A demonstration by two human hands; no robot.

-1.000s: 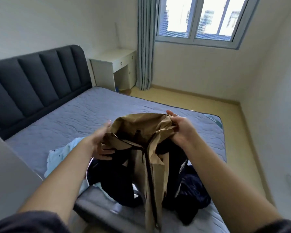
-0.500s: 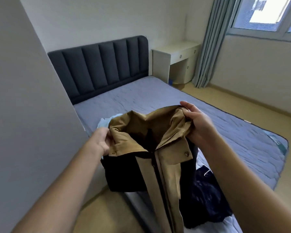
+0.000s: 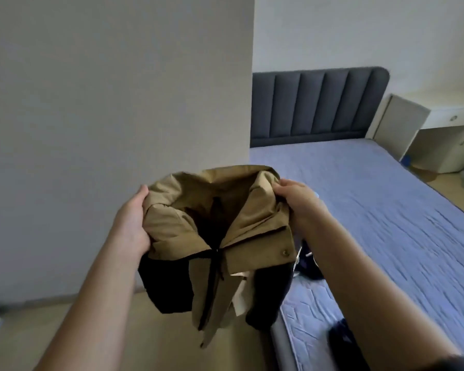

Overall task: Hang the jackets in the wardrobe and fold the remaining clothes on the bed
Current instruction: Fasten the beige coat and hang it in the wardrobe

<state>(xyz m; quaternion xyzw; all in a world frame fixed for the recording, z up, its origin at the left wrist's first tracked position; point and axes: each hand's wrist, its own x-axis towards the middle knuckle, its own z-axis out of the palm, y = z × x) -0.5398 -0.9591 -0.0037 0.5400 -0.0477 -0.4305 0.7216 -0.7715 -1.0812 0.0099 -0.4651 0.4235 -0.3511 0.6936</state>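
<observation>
A tan and black jacket [image 3: 217,236] hangs in the air in front of me, collar side up and open toward me. My left hand [image 3: 133,220] grips its left shoulder, and my right hand [image 3: 298,202] grips the right side of the collar. The jacket's lower part dangles over the floor beside the bed [image 3: 386,210]. Dark clothes [image 3: 310,266] lie on the mattress behind my right forearm, partly hidden, and another dark piece [image 3: 340,341] lies near the bed's foot.
A tall pale panel [image 3: 118,116], a wall or wardrobe side, fills the left half of the view. The dark padded headboard [image 3: 319,103] stands at the back. A white desk [image 3: 434,121] is at the far right. Wooden floor [image 3: 118,330] lies below the jacket.
I have turned left with the jacket held up in both hands. It now hangs over the floor beside the bed, and the pale panel fills much more of the view; the window is out of sight.
</observation>
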